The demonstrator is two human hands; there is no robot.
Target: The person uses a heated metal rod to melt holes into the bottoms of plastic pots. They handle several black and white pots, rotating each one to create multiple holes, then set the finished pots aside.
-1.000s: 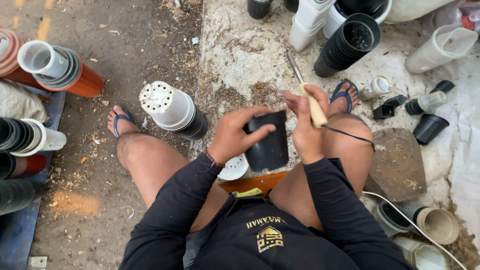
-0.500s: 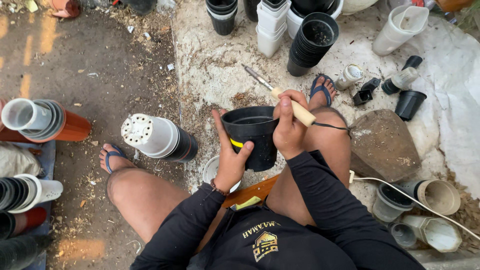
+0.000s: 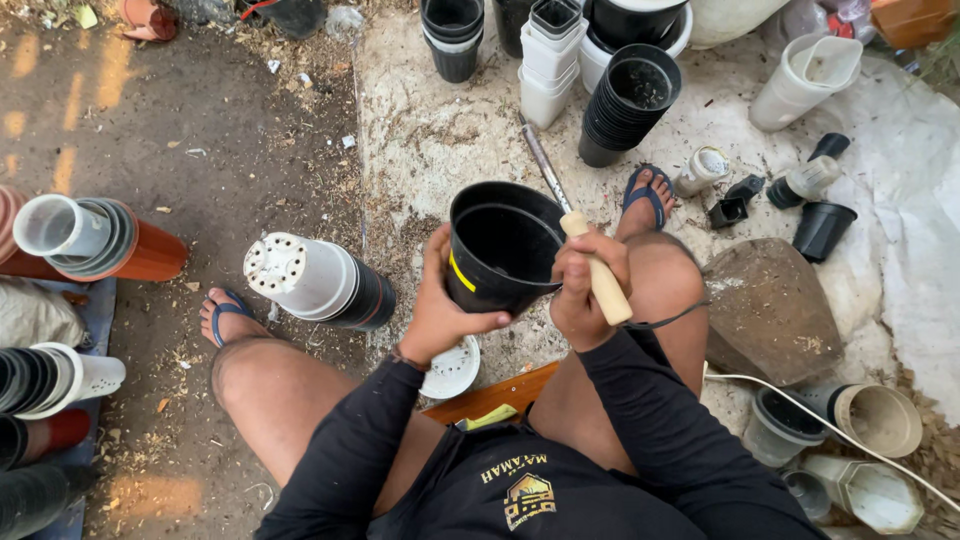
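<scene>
Left hand (image 3: 443, 315) clasps the black plastic pot (image 3: 500, 245) from its side; right hand (image 3: 585, 290) fists a wooden-handled tool (image 3: 580, 240) at the rim.

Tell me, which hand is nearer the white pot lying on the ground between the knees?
Left. The left hand, gripping the black pot, is just above the white pot; the right hand, holding the tool, is farther to the side.

Both forearms, in dark sleeves, reach forward between the bent bare knees, the left hand (image 3: 440, 315) cupped with fingers wrapped and thumb pointing right, the right hand (image 3: 585, 290) closed in a fist just beside it.
</scene>
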